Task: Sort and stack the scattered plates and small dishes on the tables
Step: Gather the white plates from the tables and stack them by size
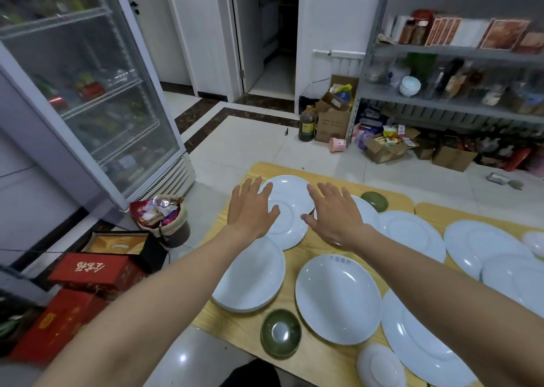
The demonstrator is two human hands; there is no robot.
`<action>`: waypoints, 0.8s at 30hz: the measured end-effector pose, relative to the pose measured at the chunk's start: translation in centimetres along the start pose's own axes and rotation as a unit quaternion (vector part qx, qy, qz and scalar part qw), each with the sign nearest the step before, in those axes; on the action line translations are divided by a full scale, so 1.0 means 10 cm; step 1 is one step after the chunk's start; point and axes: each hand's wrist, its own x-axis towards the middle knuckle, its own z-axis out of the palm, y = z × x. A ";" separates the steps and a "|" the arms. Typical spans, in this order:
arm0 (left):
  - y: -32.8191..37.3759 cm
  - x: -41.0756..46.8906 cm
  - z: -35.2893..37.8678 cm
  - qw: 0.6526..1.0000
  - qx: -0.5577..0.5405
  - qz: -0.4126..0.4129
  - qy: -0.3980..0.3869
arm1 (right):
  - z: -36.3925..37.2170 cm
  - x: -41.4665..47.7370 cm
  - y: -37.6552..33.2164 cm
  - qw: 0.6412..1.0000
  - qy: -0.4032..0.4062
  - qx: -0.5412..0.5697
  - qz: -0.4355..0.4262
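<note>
- My left grip (250,210) is released, with the fingers straight and spread. It hangs over the left rim of the far plate (291,210); I cannot tell whether it touches.
- My right grip (335,213) is released as well, fingers spread. It is over that plate's right rim and over a second plate (366,210) just to the right.
- The far plate lies upside down, foot ring up, at the far left of the surface (297,254).
- Its near rim reaches the left plate (253,277), which lies under my left forearm at the surface's left edge.
- A deep plate (335,298) sits in the middle, near me, and a green bowl (281,332) stands just near-left of it by the near edge.
- A green dish (374,201) sits at the far edge, right of my right grip.
- Further right lies a rimmed plate (412,233). Near right are a big plate (421,342) and a small dish (379,366) at the near edge.
- The right surface (432,213) carries more white plates (482,248), some overlapping.
- On the floor to the left stand a fridge (88,92), a full bin (164,215) and red boxes (88,271).
- Shelves (456,101) stand far right.
</note>
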 end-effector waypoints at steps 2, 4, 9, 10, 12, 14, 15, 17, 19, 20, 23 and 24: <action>-0.03 0.04 0.02 1.000 -0.002 -0.003 0.003 | 0.05 0.04 -0.01 1.000 -0.005 0.010 0.001; -0.07 0.10 0.05 1.000 -0.011 -0.002 0.008 | 0.10 0.10 -0.03 1.000 -0.008 0.027 0.007; -0.19 0.30 0.22 1.000 -0.013 0.005 -0.002 | 0.23 0.26 -0.10 0.997 -0.034 0.069 0.031; -0.22 0.34 0.27 1.000 -0.013 0.006 -0.005 | 0.26 0.30 -0.11 0.996 -0.040 0.072 0.035; -0.27 0.43 0.38 1.000 -0.019 0.007 -0.016 | 0.32 0.38 -0.12 0.995 -0.047 0.077 0.044; -0.32 0.53 0.50 0.999 -0.027 0.011 -0.031 | 0.39 0.46 -0.14 0.993 -0.051 0.089 0.056; -0.34 0.57 0.55 0.999 -0.032 0.010 -0.039 | 0.43 0.50 -0.15 0.992 -0.054 0.096 0.063; -0.39 0.67 0.65 0.997 -0.053 0.001 -0.059 | 0.52 0.58 -0.17 0.987 -0.067 0.118 0.080; -0.44 0.75 0.74 0.990 -0.104 -0.029 -0.088 | 0.61 0.66 -0.19 0.974 -0.082 0.173 0.119; -0.47 0.80 0.79 0.983 -0.139 -0.051 -0.105 | 0.66 0.70 -0.21 0.960 -0.089 0.217 0.152; -0.55 0.96 0.92 0.953 -0.237 -0.124 -0.143 | 0.83 0.85 -0.22 0.893 -0.105 0.343 0.272; -0.58 1.01 0.96 0.943 -0.256 -0.143 -0.155 | 0.89 0.89 -0.22 0.875 -0.114 0.363 0.300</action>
